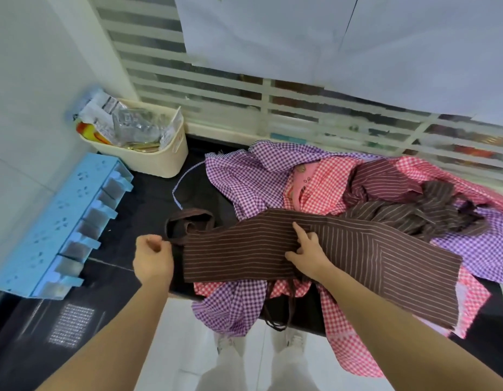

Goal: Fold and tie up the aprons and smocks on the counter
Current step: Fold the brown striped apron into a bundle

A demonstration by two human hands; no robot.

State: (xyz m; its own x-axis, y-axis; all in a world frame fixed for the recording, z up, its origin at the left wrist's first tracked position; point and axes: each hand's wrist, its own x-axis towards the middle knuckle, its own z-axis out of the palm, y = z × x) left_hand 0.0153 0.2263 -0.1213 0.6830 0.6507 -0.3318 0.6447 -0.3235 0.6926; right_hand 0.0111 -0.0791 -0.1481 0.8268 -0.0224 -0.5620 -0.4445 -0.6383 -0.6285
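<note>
A brown striped apron [244, 249], folded into a long band, is being held across the front of the black counter [148, 198]. It is being carried by a heap of other garments: a purple checked smock [239, 176] behind and beneath it and a red checked one [320, 184] to the right. Both are being left to hang over the counter's front edge.

The band's left end is being pinched by the left hand [153, 258]. That hand's fingers [151, 243] are being kept tightly curled, with the cloth's corner caught at the thumb side. Just beyond those fingers, the apron's neck strap [188, 217] is being left in a loose loop on the bare counter.

The middle of the band is being pressed down by the right hand [308, 252]. Its index finger [298, 231] is being held straight and flat on the stripes, and its thumb is being spread toward the left. The other fingers are being bent against the cloth, where small creases are being gathered; it cannot be told whether any fabric is being pinched there.

A second brown striped piece [385, 179] is being left crumpled on the heap further back. At the counter's far left corner, packets are being kept in a cream basket [171, 162], near a blue rack [47, 221].
</note>
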